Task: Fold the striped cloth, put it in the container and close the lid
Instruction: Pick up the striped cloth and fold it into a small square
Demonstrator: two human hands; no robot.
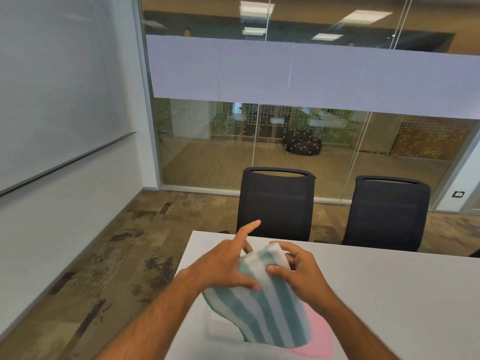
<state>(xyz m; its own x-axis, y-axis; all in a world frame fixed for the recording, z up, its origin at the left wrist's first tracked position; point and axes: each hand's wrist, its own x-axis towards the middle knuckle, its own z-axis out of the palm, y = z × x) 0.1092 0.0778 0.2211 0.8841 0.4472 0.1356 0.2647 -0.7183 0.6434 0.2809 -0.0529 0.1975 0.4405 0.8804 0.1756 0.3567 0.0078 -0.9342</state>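
Note:
A green and white striped cloth (267, 310) hangs lifted above the near left part of the white table (389, 294), held by both hands. My left hand (226, 263) grips its upper left edge with the index finger pointing outward. My right hand (298, 268) pinches its top right part between thumb and fingers. Below the cloth lies a pink lid (319, 339), partly covered. A clear container (217, 326) shows faintly under the cloth's left side; most of it is hidden.
Two dark office chairs (275, 203) (387, 211) stand at the table's far side. The table's left edge runs just left of my hands, with patterned floor (117, 255) beyond. A glass wall (311, 141) closes the room behind the chairs.

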